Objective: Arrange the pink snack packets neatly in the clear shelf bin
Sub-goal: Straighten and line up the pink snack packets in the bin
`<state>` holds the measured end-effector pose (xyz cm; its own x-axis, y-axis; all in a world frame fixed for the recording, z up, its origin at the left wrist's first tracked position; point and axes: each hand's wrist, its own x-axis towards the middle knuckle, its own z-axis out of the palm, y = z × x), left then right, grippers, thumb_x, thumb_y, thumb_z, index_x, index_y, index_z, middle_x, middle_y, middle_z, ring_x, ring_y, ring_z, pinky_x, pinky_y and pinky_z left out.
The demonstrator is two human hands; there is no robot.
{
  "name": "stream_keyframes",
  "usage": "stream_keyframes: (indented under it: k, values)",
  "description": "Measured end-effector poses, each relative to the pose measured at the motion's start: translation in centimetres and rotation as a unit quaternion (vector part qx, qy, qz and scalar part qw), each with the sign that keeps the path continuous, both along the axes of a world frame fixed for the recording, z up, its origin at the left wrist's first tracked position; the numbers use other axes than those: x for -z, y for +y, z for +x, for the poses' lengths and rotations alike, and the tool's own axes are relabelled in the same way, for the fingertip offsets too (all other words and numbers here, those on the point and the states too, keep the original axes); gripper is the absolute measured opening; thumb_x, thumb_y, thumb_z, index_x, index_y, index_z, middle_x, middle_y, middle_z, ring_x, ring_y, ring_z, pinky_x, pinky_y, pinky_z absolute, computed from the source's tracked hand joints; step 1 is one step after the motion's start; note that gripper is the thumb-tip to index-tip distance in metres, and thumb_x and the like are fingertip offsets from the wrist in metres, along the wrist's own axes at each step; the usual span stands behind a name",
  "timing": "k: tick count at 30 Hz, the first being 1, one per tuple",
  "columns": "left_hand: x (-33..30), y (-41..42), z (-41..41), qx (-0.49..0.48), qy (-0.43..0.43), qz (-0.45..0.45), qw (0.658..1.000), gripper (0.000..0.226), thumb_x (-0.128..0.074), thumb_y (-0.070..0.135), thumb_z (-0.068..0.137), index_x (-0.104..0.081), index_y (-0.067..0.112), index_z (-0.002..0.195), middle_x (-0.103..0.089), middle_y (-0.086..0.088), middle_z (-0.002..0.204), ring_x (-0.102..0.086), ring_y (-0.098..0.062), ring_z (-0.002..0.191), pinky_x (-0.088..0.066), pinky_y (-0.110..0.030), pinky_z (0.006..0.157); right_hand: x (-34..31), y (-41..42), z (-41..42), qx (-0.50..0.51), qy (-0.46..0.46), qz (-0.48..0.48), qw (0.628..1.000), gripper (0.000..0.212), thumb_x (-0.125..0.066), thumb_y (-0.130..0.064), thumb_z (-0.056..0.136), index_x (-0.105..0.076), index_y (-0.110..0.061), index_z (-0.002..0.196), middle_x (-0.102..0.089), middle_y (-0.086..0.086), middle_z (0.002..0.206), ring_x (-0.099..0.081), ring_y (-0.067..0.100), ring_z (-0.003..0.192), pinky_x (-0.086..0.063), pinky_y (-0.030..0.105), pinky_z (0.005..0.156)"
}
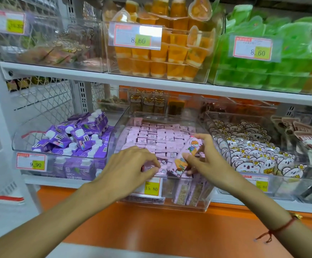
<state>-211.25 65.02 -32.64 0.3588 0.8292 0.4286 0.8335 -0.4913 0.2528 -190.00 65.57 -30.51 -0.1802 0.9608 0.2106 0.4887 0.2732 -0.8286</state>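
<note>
Here the right hand point(205, 157) pinches a tilted packet point(186, 157) at the bin's point(170, 113) near edge; the left hand point(133, 164) pinches another. Either could slip over the front wall or disturb the tidy rows point(157, 135) beyond.

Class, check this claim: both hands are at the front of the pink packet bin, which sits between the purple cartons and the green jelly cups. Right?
Not quite. The head view shows the pink packet bin between the purple cartons and the bear-face packets. Green jelly cups sit one shelf higher.

Pink packets point(160, 138) (rowed) fill clear bin point(198, 205).
</note>
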Motion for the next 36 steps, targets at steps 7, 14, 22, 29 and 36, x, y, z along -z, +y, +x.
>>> stream_keyframes:
  k: [7,14,22,29,36]
  values:
    - [0.1,-0.1,0.0,-0.002,0.009,-0.002,1.0,0.016,-0.054,0.048,0.09,-0.064,0.041,0.101,-0.06,0.019,0.087,-0.049,0.0,0.089,-0.031,-0.018,0.058,0.8,-0.6,-0.1,-0.041,-0.292,0.172,0.94,0.032,-0.064,-0.034,0.087,-0.045,-0.037,0.114,-0.054,-0.017,0.105,-0.054,0.004,0.092,-0.049,0.031,0.077]
    - [0.4,-0.2,0.2,0.025,0.006,0.016,1.0,0.022,-0.054,0.039,0.093,-0.055,0.039,0.114,-0.051,0.025,0.119,-0.039,0.003,0.113,-0.035,-0.013,0.07,0.7,0.1,0.0,-0.085,-0.308,0.091,0.943,0.021,-0.057,-0.04,0.089,-0.065,-0.034,0.108,-0.053,-0.016,0.093,-0.051,0.002,0.082,-0.046,0.029,0.076]
    - [1.2,0.1,-0.2,0.081,0.039,-0.027,0.996,0.039,-0.033,0.044,0.1,-0.038,0.042,0.139,-0.039,0.023,0.142,-0.031,0.005,0.129,-0.021,-0.012,0.102,-0.3,1.5,-0.6,-0.102,-0.269,0.03,0.957,0.011,-0.066,-0.02,0.081,-0.073,-0.028,0.083,-0.065,-0.008,0.076,-0.058,0.009,0.07,-0.052,0.036,0.07]
    - [1.1,0.2,-0.3,0.089,0.049,-0.051,0.993,0.04,-0.027,0.048,0.1,-0.032,0.053,0.139,-0.031,0.027,0.146,-0.025,0.006,0.132,-0.018,-0.013,0.096,-0.6,3.4,0.1,-0.006,-0.241,0.117,0.963,0.006,-0.072,-0.034,0.081,-0.068,-0.031,0.079,-0.065,-0.011,0.081,-0.057,0.006,0.07,-0.05,0.027,0.066]
    - [1.4,0.3,0.2,0.088,0.085,-0.034,0.992,0.039,-0.026,0.05,0.098,-0.039,0.049,0.135,-0.036,0.023,0.141,-0.026,0.002,0.127,-0.021,-0.02,0.098,-0.4,4.7,-1.1,-0.049,-0.332,0.067,0.94,0.024,-0.078,-0.037,0.074,-0.074,-0.021,0.091,-0.062,-0.011,0.076,-0.053,0.003,0.066,-0.04,0.018,0.059]
